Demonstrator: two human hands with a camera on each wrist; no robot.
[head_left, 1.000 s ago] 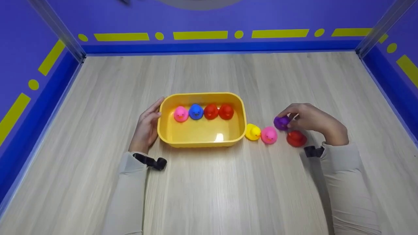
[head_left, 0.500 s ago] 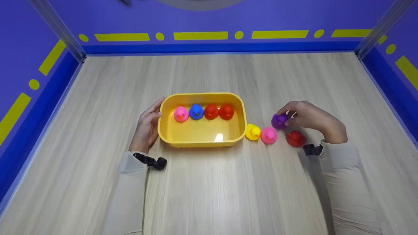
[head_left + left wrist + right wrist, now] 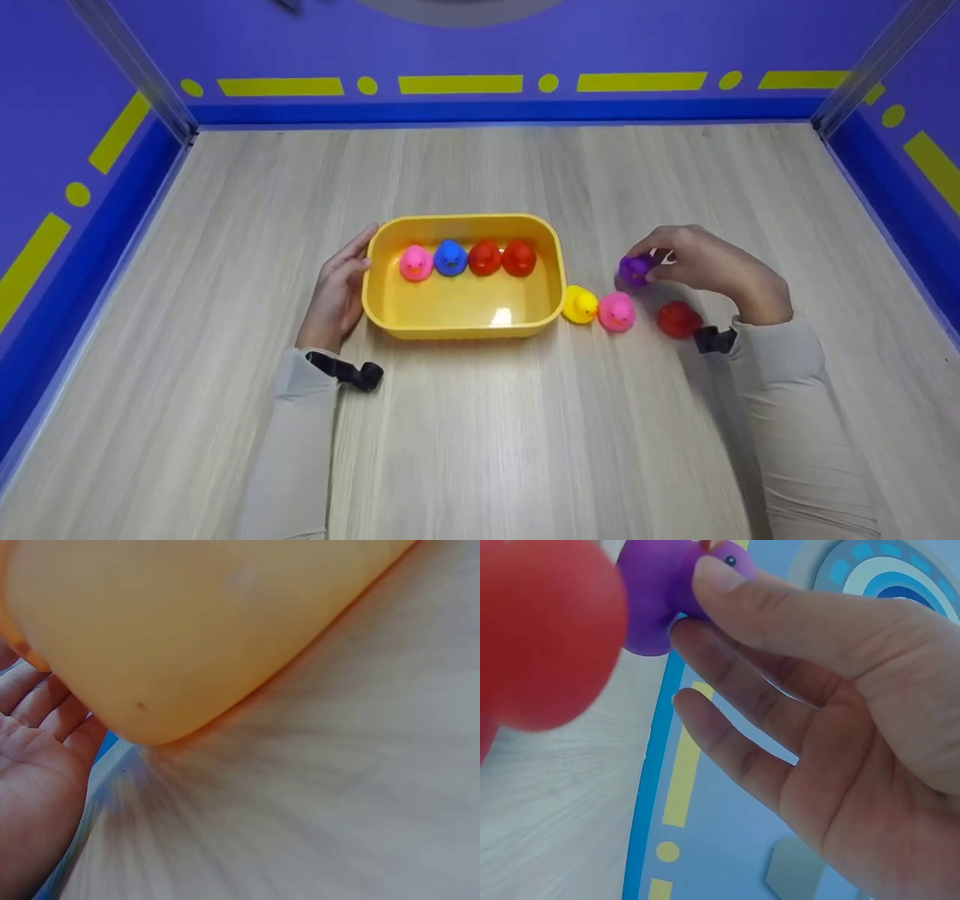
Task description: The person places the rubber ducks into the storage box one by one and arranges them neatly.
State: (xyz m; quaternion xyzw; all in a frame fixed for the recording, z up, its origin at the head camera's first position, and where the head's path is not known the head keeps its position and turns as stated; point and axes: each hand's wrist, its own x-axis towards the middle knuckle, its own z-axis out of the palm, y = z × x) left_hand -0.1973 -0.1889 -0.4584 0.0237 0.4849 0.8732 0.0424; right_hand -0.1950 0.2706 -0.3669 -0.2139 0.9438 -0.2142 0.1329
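Note:
My right hand (image 3: 709,259) pinches a purple rubber duck (image 3: 634,270) between thumb and fingers, seemingly just off the table. In the right wrist view the thumb presses near the head of the purple duck (image 3: 649,596). My left hand (image 3: 334,300) rests against the left wall of a yellow tub (image 3: 450,330), fingers fairly straight. The left wrist view shows its fingers (image 3: 56,709) at the wall of the tub (image 3: 187,630). Inside the tub stand a pink duck (image 3: 416,262), a blue duck (image 3: 451,258) and two red ducks (image 3: 502,259) in a row.
Right of the tub, a yellow duck (image 3: 580,304) and a pink duck (image 3: 616,312) sit side by side. A red duck (image 3: 679,320) lies near my right wrist. Blue panels (image 3: 480,45) wall in the wooden table (image 3: 480,435).
My right hand has moved slightly left and away from me with the purple duck, farther from the loose red one. My left hand and the tub stay in place.

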